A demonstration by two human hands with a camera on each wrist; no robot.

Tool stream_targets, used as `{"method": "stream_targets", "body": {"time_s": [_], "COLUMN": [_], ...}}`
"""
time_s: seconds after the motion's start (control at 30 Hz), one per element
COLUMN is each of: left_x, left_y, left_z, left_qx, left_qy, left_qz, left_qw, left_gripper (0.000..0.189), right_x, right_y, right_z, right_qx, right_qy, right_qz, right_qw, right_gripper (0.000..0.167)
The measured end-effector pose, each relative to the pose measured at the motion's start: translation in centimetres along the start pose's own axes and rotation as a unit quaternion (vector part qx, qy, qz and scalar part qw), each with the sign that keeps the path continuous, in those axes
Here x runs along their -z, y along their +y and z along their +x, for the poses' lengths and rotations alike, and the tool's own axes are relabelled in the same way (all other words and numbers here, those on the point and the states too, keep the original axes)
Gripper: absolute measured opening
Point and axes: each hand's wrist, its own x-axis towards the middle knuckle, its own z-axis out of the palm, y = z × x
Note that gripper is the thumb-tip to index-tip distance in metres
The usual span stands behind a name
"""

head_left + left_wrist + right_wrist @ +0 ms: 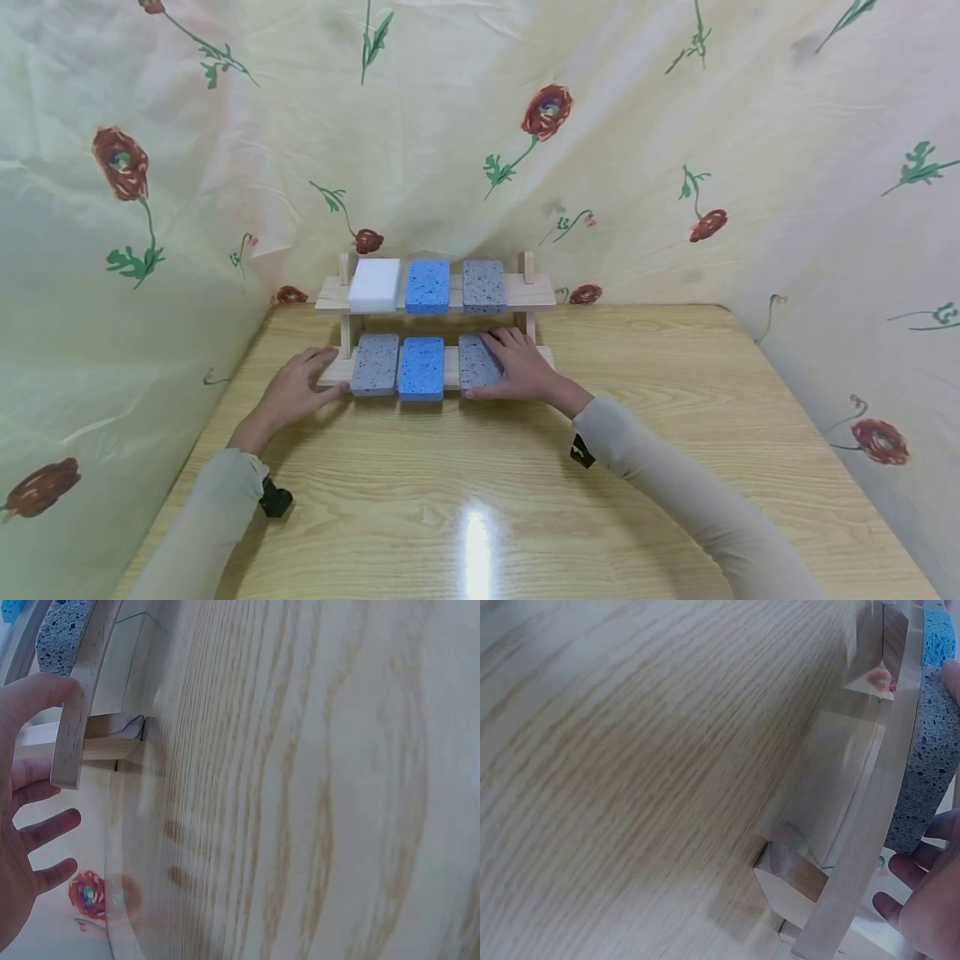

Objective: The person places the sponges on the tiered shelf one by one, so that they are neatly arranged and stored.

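Note:
A two-tier wooden rack (528, 293) carries sponges on both shelves. On its lower shelf (69, 754), a grey sponge (376, 364) lies at the left and a blue sponge (422, 368) in the middle. My right hand (522, 367) grips another grey sponge (930, 742) at the right of that shelf, thumb at its front and fingers along its far side. At the shelf's left end, my left hand (294, 387) holds the plank, its thumb (52, 690) on the front edge and the other fingers spread behind.
The upper shelf bears a white sponge (375, 284), a blue sponge (427, 287) and a grey sponge (483, 286). Under the rack is a wood-grain table (390, 508), with flower-patterned cloth (637, 150) hanging behind and at the sides.

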Motion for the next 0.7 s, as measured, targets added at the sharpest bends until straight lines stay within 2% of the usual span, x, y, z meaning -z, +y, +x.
{"method": "stream_targets", "body": {"time_s": [0.7], "left_x": [0.12], "left_y": [0.27], "left_z": [-0.09], "left_qx": [0.007], "left_qy": [-0.006], "left_qz": [-0.002], "left_qw": [1.0000], "left_gripper": [0.075], "right_x": [0.16], "right_y": [-0.23], "right_z": [-0.12], "right_qx": [-0.008], "right_qy": [-0.007], "right_qz": [0.004], "right_qw": [0.9999], "right_gripper": [0.113]}}
